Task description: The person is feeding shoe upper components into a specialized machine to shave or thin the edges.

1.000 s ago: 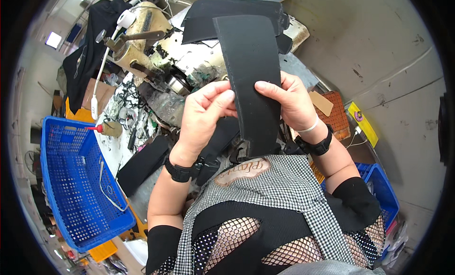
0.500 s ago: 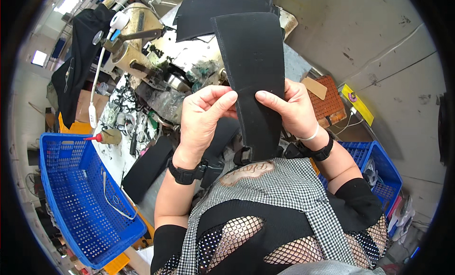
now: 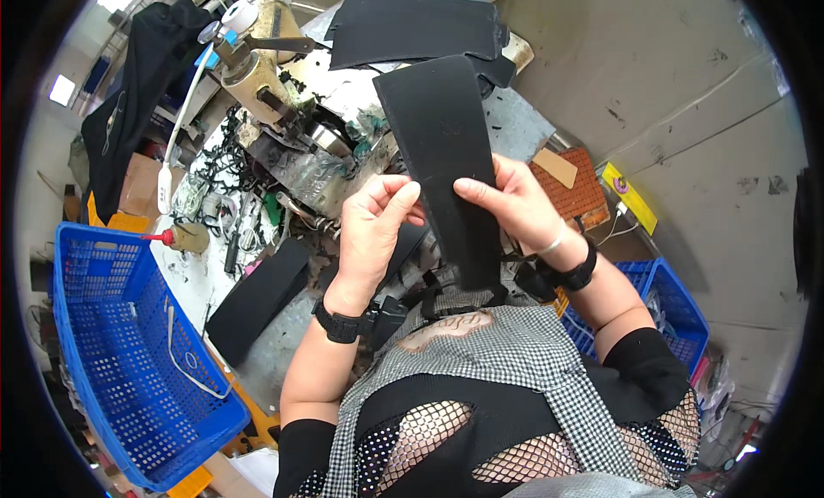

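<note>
A long flat black panel [image 3: 442, 133], with a ridged left edge, stands tilted in front of me. My right hand [image 3: 524, 206] grips its right side, the thumb flat on the face and the fingers behind. Beside the left edge, my left hand [image 3: 375, 228] is closed in a pinch, thumb against forefinger; whatever is between the fingertips is too small to make out. Beyond the panel lies a stack of similar black panels [image 3: 412, 30]. More dark panels [image 3: 257, 305] rest on the table by my left forearm.
A cream-coloured machine [image 3: 257, 82] with a metal lever stands at the far left of the table, among black scraps [image 3: 225, 159]. A red-tipped bottle [image 3: 190, 238] is nearby. Blue crates stand left [image 3: 146, 369] and right [image 3: 678, 313]. A reddish-brown board [image 3: 579, 185] lies to the right.
The panel has come down and slightly left in view, its top edge now lower. Both hands keep their grips, a little lower. The surroundings have shifted slightly with the head.
</note>
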Tool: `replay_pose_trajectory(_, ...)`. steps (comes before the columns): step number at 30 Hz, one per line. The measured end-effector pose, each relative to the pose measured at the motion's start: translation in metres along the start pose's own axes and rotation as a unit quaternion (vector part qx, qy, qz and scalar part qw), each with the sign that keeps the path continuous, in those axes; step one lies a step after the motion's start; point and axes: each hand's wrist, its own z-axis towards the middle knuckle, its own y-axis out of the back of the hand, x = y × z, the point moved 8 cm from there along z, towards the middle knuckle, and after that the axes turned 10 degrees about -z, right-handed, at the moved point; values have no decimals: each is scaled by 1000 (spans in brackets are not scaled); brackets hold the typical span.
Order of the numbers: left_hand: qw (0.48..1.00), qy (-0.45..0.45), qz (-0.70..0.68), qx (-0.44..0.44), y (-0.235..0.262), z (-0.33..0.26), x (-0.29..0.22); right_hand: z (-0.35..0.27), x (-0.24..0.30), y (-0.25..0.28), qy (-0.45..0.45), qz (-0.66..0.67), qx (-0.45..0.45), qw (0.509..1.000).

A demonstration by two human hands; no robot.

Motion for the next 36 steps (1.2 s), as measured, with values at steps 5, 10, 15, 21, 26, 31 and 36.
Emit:
replay_pose_trajectory(5,998,59,22,-14,7,22,13,87,41,55,65,-289,67,953)
replay_pose_trajectory(10,996,82,-25,-29,4,88,21,201,98,42,136,-550,151,810)
replay_pose_trajectory(15,965,172,-130,-152,11,181,56,314,78,79,91,-602,103,786)
replay_pose_trajectory(21,936,203,-215,-192,-18,220,70,368,33,167,-32,-629,79,773)
replay_pose_trajectory(26,965,144,-88,-201,-23,242,52,341,44,139,-60,-516,171,837)
replay_pose_trajectory(31,947,87,207,-231,-29,264,24,325,38,139,-120,-408,188,886)
replay_pose_trajectory(36,796,17,557,-237,-52,274,-21,331,17,166,-171,-262,152,938)
